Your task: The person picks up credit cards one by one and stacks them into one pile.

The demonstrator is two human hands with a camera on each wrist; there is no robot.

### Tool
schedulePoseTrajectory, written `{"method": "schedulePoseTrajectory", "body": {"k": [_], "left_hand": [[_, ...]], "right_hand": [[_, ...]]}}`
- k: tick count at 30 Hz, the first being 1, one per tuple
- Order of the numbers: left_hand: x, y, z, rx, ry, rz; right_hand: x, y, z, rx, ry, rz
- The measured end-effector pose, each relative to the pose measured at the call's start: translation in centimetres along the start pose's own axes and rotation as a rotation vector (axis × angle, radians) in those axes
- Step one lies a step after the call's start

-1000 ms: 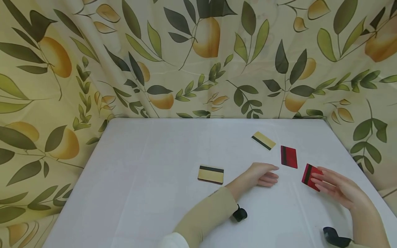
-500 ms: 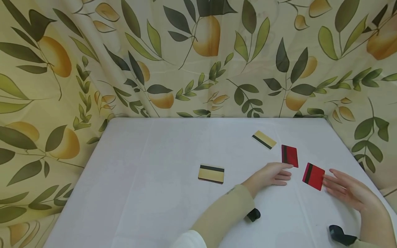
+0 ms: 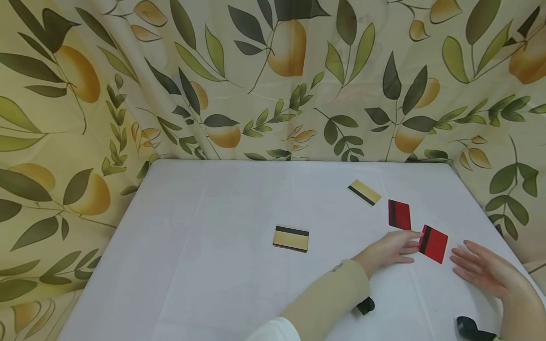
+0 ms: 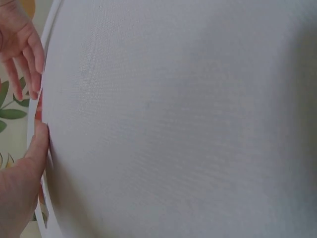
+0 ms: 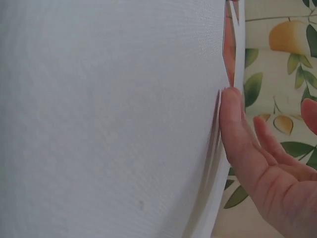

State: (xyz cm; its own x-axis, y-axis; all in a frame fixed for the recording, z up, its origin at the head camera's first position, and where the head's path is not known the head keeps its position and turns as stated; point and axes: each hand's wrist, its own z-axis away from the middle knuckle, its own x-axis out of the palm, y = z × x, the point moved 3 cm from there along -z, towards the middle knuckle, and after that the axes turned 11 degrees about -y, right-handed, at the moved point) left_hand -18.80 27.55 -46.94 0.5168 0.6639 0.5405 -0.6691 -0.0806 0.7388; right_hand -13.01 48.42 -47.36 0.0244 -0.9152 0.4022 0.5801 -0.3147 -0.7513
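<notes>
A red card [image 3: 436, 244] with a dark stripe lies on the white table at the right. My left hand [image 3: 390, 247] reaches to its left edge, fingers extended, the fingertips at or against the card. Whether they touch it is hard to tell. To the right of that card, my right hand [image 3: 490, 270] is held with straight, spread fingers and holds nothing. Just behind the left fingertips lies a second red card [image 3: 400, 214]. In the left wrist view the left thumb [image 4: 40, 144] sits near a sliver of red; the right wrist view shows the right hand [image 5: 262, 173] by the tabletop.
A gold card [image 3: 364, 192] with a black stripe lies at an angle farther back. Left of the hands is another gold card [image 3: 291, 238], apparently stacked on others. A patterned fabric [image 3: 256, 85] hangs behind the white table [image 3: 192, 227].
My left hand has moved right, from the open table past the rear red card to the front red card's edge. My right hand has drawn off that card, away to the right.
</notes>
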Motion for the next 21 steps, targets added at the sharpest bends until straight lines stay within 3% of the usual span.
{"method": "schedulePoseTrajectory", "body": {"k": [6, 15, 21], "left_hand": [[0.62, -0.20, -0.37, 0.010, 0.023, 0.055], [0.51, -0.62, -0.75, 0.015, 0.018, 0.184], [0.31, -0.53, -0.62, 0.010, 0.060, 0.234]], "right_hand": [[0.78, 0.43, 0.33, -0.033, -0.122, -0.174], [0.82, 0.66, 0.13, -0.018, -0.062, -0.198], [1.04, 0.58, 0.02, -0.031, -0.048, -0.172]]}}
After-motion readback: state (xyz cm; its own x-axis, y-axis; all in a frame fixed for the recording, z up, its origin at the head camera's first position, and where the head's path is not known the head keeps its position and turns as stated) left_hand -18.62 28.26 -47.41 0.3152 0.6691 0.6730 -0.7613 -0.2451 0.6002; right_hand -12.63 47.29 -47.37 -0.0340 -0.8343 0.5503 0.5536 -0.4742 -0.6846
